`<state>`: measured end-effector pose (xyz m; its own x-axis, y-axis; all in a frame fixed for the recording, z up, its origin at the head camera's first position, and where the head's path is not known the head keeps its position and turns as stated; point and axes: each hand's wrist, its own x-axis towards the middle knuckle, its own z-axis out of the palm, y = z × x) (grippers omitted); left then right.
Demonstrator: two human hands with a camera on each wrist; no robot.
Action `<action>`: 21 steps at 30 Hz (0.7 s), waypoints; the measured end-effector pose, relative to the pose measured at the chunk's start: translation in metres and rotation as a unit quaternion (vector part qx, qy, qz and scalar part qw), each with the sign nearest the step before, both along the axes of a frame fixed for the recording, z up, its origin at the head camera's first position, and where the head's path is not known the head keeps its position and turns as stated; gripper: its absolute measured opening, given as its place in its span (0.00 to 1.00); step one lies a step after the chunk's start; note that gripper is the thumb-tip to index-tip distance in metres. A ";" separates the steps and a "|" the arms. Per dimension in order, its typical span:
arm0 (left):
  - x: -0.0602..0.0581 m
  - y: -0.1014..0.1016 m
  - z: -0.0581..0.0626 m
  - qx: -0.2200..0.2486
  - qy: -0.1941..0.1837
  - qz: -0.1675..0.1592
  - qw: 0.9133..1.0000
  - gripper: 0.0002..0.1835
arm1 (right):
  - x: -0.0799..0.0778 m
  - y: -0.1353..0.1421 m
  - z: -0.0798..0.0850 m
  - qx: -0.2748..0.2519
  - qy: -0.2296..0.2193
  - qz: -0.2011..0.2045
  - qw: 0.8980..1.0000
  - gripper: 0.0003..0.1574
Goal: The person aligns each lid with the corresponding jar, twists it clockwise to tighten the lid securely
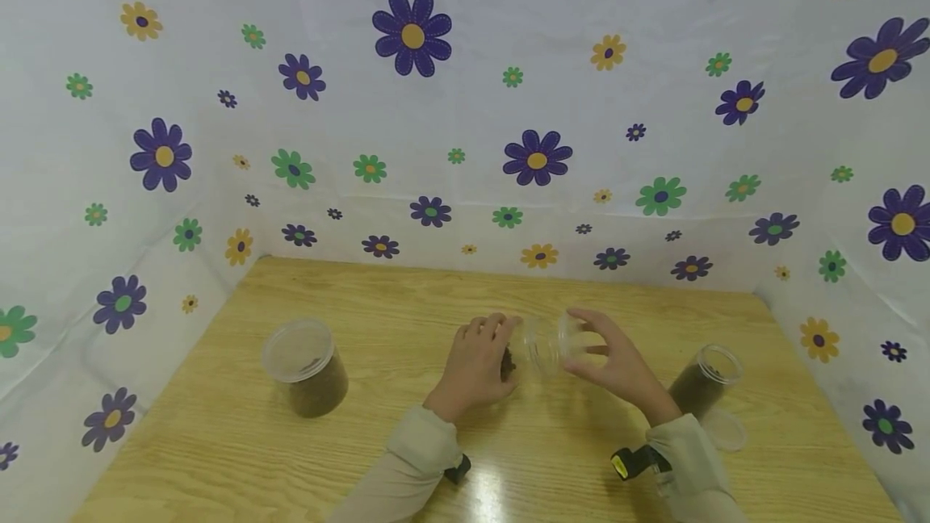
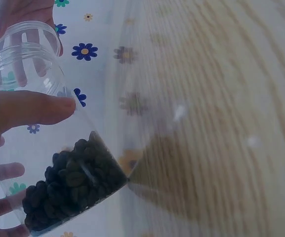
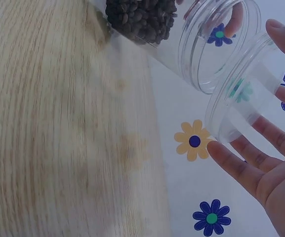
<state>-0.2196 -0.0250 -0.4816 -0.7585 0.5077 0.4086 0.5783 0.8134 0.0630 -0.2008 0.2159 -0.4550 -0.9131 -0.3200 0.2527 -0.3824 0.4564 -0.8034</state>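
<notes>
A clear plastic jar [image 1: 534, 348] with dark oval beans [image 2: 73, 185] heaped at its bottom is tilted above the table, its mouth toward the right. My left hand [image 1: 474, 368] grips it, thumb across its side in the left wrist view. In my right hand [image 1: 616, 361] is a clear round lid [image 3: 238, 96], held by its rim between thumb and fingers. The lid stands near the jar's mouth, facing it at an angle; in the right wrist view their rims nearly meet.
A wide lidded jar [image 1: 316, 386] with dark contents stands on the wooden table [image 1: 363, 458] at left. Right of my right hand, a narrower jar [image 1: 697, 386] of dark contents stands beside a loose clear lid [image 1: 725, 430]. A flowered cloth [image 1: 465, 111] encloses the back and sides.
</notes>
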 end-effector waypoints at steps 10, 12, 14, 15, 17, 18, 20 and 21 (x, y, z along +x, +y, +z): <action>0.001 -0.001 0.000 -0.021 0.032 0.001 0.999 0.50 | 0.006 -0.004 0.001 -0.005 -0.004 -0.002 1.000 0.46; 0.001 -0.001 0.001 -0.024 0.032 0.002 0.999 0.50 | 0.008 -0.006 0.002 -0.010 0.000 0.002 1.000 0.46; 0.001 0.000 0.002 -0.027 0.030 0.003 0.999 0.50 | 0.009 -0.007 0.002 -0.014 0.006 0.006 1.000 0.46; 0.002 0.000 0.002 -0.029 0.029 0.004 0.999 0.50 | 0.009 -0.008 0.001 -0.015 0.009 0.008 1.000 0.46; 0.002 0.000 0.003 -0.032 0.026 0.006 0.999 0.50 | 0.010 -0.008 0.000 -0.016 0.014 0.012 1.000 0.46; 0.002 0.000 0.003 -0.034 0.024 0.008 0.999 0.49 | 0.010 -0.009 0.000 -0.015 0.017 0.013 1.000 0.46; 0.003 0.000 0.003 -0.037 0.018 0.012 0.999 0.49 | 0.010 -0.009 -0.001 -0.013 0.022 0.014 1.000 0.46; 0.003 0.001 0.003 -0.040 0.016 0.014 0.999 0.49 | 0.012 -0.011 0.003 -0.012 0.022 0.015 1.000 0.45</action>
<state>-0.2163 -0.0244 -0.4781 -0.7601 0.5186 0.3915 0.5564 0.8307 -0.0202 -0.1885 0.2054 -0.4523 -0.8910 -0.3402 0.3006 -0.4307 0.4243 -0.7965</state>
